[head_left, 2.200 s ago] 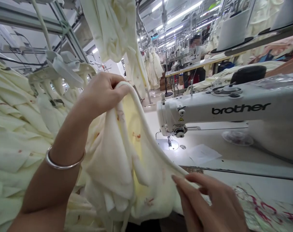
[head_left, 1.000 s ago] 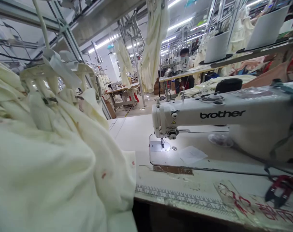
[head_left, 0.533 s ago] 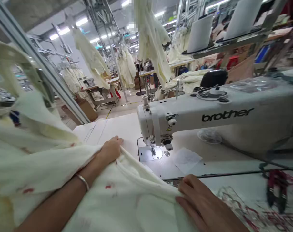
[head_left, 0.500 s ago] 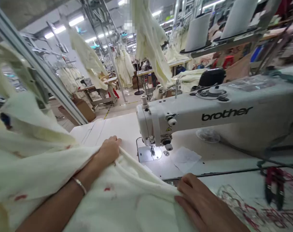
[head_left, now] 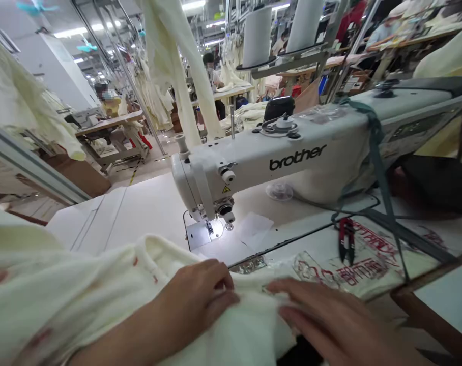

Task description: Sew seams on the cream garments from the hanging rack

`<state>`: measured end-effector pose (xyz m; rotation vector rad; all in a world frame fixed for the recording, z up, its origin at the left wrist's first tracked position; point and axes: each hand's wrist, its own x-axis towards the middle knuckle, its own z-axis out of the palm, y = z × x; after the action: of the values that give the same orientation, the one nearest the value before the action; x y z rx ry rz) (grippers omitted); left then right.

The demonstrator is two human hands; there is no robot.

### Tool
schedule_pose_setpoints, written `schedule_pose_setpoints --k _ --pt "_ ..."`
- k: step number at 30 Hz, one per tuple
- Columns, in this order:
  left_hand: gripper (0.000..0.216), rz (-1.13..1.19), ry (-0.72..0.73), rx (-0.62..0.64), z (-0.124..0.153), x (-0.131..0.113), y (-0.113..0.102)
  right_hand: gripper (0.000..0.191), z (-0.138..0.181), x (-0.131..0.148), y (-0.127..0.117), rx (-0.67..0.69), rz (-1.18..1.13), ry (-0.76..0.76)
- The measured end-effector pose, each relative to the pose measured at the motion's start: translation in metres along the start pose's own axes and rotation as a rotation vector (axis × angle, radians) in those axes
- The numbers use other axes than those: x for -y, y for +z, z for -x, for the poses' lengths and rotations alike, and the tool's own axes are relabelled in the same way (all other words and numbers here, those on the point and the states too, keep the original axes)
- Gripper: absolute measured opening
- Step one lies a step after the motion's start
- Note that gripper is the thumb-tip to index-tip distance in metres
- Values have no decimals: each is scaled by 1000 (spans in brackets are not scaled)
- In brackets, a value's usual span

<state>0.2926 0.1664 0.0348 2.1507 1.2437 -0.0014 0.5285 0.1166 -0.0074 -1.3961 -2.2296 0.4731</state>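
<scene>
A cream garment (head_left: 112, 284) with small reddish marks spreads from the left over the front of the sewing table, its edge folded and bunched. My left hand (head_left: 193, 297) is closed on this cloth in front of the sewing machine (head_left: 292, 157), thumb and fingers bent together. To its right, my right hand (head_left: 326, 312), somewhat blurred, has its fingertips closed on the garment's right part. The machine's lit needle and presser foot (head_left: 209, 226) stand beyond both hands, with no cloth under them.
A white scrap (head_left: 256, 229) and a clear round bobbin-like piece (head_left: 279, 191) lie by the machine. Red-handled thread snips (head_left: 346, 240) rest on the table at right. Thread cones (head_left: 257, 38) stand above. Hanging garments (head_left: 170, 56) and other workers fill the background.
My left hand has come back from the far edge of the cloth and right, close to my right hand. The garment is drawn nearer with it. The view has turned right.
</scene>
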Motion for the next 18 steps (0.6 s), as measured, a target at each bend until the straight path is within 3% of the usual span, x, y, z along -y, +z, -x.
schedule_pose_setpoints --k 2,4,7,9,13,18 --pt "11 -173 -80 -59 -17 -5 15 13 -22 -6 4 124 65 132" --pt "13 -293 -70 -126 -28 -12 27 12 -40 -9 8 219 108 204" --pt "18 -318 28 -212 -35 -23 38 11 -49 -13 11 270 95 202" --pt "19 -309 40 -198 -36 -24 43 11 -48 -16 10 299 40 177" --pt "12 -216 111 -176 -35 -8 46 10 -47 -20 3 321 -132 108" --pt "16 120 108 -120 -26 13 34 6 -66 -13 -8 429 -394 123"
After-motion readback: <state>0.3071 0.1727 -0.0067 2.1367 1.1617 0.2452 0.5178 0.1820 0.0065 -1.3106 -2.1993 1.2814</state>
